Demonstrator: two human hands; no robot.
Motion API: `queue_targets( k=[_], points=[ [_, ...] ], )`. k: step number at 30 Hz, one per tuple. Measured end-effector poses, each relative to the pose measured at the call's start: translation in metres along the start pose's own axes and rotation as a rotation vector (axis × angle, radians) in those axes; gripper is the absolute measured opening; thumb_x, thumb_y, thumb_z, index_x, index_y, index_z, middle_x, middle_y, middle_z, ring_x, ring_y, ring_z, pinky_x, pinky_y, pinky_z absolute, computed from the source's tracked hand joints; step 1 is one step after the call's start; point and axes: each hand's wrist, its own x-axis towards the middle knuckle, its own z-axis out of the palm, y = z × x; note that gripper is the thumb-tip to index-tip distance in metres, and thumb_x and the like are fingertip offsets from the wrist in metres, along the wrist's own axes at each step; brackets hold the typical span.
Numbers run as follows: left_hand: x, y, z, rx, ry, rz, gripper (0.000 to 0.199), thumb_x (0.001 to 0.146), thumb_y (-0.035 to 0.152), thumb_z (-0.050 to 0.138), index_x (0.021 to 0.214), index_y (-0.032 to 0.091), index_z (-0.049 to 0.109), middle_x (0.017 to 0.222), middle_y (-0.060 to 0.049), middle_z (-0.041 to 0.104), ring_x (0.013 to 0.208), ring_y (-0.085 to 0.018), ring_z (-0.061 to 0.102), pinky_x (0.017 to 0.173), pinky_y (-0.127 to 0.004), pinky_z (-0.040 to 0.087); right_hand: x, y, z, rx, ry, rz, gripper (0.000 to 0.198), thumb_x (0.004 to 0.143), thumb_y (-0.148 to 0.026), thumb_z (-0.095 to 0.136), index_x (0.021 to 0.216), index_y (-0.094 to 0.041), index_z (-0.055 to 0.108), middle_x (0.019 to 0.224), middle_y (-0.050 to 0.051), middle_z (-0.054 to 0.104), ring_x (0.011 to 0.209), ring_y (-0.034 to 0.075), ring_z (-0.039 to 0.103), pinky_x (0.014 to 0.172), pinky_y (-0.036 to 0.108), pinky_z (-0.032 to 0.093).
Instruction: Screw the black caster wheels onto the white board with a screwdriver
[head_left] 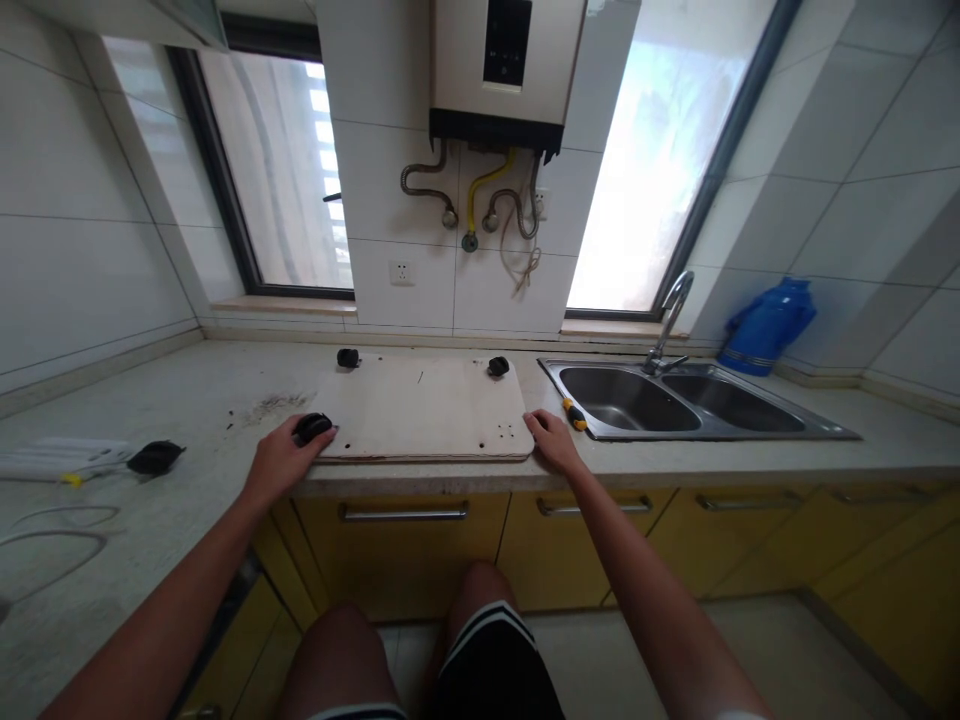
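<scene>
A pale wooden board lies flat on the counter, close to its front edge. Black caster wheels stand at its two rear corners. At the front left corner my left hand is closed around another black caster wheel. My right hand grips the board's right edge near the front corner, thumb on top, the other fingers partly hidden. Small screw holes show in the board beside that hand. A yellow and black screwdriver rests just right of it, against the sink rim.
A double steel sink with a faucet is set in the counter at right, a blue jug-like container behind it. A black object, a white strip and loose cable lie left. A water heater hangs above.
</scene>
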Motion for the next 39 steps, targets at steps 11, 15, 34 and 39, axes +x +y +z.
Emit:
queue_targets(
  k=[11,15,34,39],
  points=[
    [0.009,-0.001,-0.012,-0.256,-0.098,0.028,0.078,0.060,0.077,0.082,0.110,0.017,0.077,0.117,-0.019,0.084,0.117,-0.042,0.078,0.114,-0.054,0.059,0.000,0.000,-0.001,0.014,-0.018,-0.028,0.038,0.108,-0.048,0.072,0.132,-0.019,0.072,0.133,0.009,0.074,0.115,0.024,0.074,0.102,0.047,0.065],
    [0.005,0.001,-0.013,-0.395,-0.044,-0.051,0.079,0.064,0.083,0.081,0.110,0.018,0.079,0.117,-0.017,0.085,0.119,-0.040,0.079,0.113,-0.052,0.061,0.000,0.001,-0.001,0.034,0.013,-0.059,0.037,0.111,-0.051,0.060,0.106,-0.019,0.077,0.111,0.008,0.080,0.104,0.023,0.074,0.098,0.041,0.058],
    [0.008,-0.012,-0.008,-0.160,-0.049,-0.039,0.090,0.064,0.078,0.082,0.131,0.017,0.078,0.142,-0.021,0.076,0.137,-0.045,0.069,0.120,-0.055,0.053,-0.003,-0.004,-0.001,0.191,0.026,-0.046,0.051,0.099,-0.064,0.056,0.109,-0.020,0.080,0.105,0.012,0.082,0.098,0.028,0.070,0.090,0.040,0.048],
    [0.006,-0.008,-0.004,-0.248,-0.104,-0.173,0.105,0.055,0.077,0.092,0.139,0.018,0.073,0.142,-0.022,0.075,0.142,-0.047,0.065,0.117,-0.056,0.054,-0.010,-0.010,-0.003,0.319,-0.055,-0.060,0.079,0.094,-0.062,0.068,0.163,-0.024,0.059,0.075,-0.003,0.067,0.072,0.020,0.057,0.076,0.035,0.046]
  ],
)
